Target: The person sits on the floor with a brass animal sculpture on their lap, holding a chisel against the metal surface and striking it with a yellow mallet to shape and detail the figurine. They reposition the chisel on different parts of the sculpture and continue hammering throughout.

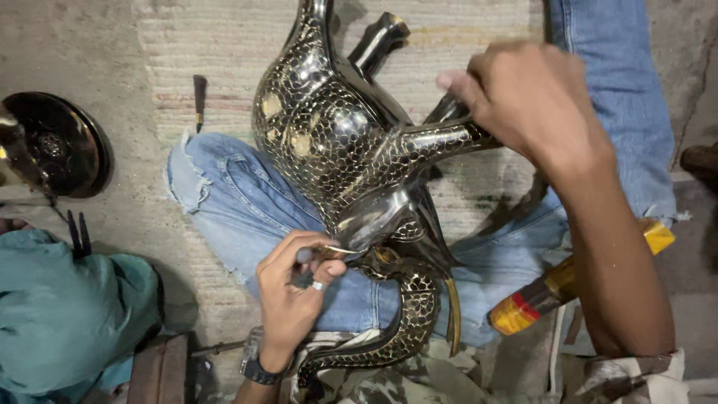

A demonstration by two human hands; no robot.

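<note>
Bare concrete floor [90,52] with a ribbed woven mat [224,52]. Glossy black, gold-scaled metal animal figure [336,135] lies across denim-clad legs [247,209]. Right hand [531,97] grips its leg; left hand [295,288] pinches a slender engraving tool [305,258] against it.

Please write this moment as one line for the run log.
left hand: holds thin engraving tool, tip on metal animal figure | right hand: grips figure leg | figure: on lap, blue jeans
</note>
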